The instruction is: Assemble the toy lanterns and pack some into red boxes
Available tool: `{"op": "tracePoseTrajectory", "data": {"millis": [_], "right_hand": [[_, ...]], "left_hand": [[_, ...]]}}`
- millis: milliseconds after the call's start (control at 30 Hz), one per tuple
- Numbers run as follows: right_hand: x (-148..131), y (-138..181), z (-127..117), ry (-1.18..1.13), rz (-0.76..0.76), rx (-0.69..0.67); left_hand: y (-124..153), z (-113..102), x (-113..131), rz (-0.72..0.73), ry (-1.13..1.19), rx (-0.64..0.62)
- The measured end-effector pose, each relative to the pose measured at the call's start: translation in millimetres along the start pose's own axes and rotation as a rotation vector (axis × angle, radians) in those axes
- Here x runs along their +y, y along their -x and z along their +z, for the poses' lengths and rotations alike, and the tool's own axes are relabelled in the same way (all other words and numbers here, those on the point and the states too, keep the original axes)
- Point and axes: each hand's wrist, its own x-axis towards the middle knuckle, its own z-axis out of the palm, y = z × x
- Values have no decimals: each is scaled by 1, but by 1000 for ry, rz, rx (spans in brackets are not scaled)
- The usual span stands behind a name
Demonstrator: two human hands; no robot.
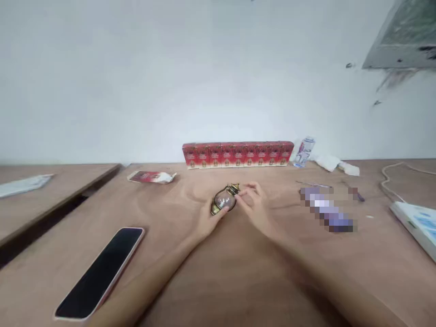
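A small lantern (225, 199) with a clear rounded globe and a dark, gold-edged frame is tilted over the wooden table. My left hand (209, 220) grips its lower end, the thumb lying on the globe. At the lantern's upper right side, the thumb and fingers of my right hand (254, 204) come together in a pinch by the cap. Whatever is between those fingertips is too small to make out. Beyond both hands, a row of red boxes (238, 155) stands along the wall.
A flattened red carton (152, 177) lies to the left, a phone (101, 274) nearer me. On the right are a blurred purple item (325, 209), a clear patterned package (304, 152), crumpled white tissue (329, 162), a white box (417, 225) and a cable (384, 179). A gap (51, 218) splits the tabletops.
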Motion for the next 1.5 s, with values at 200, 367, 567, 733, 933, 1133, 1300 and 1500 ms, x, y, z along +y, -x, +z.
{"op": "tracePoseTrajectory", "data": {"millis": [200,367,567,733,933,1133,1300,1500], "right_hand": [[-7,19,14,-101,-14,-124],[1,20,17,-408,268,-107],[46,-1,12,-1016,729,-67],[68,1,7,-1249,875,-470],[71,15,18,-1302,882,-449],[72,19,24,-1166,840,-300],[95,16,26,-847,751,-26],[131,-16,34,-364,542,0]], "left_hand": [[0,-3,1,35,-88,76],[-4,-5,1,35,-24,81],[-7,-12,0,-47,110,-74],[-5,-16,4,-61,254,-365],[-5,-8,9,-142,266,-311],[-7,-2,6,-293,320,-118],[-14,-4,-3,-307,469,132],[-29,-10,-11,-280,603,357]]}}
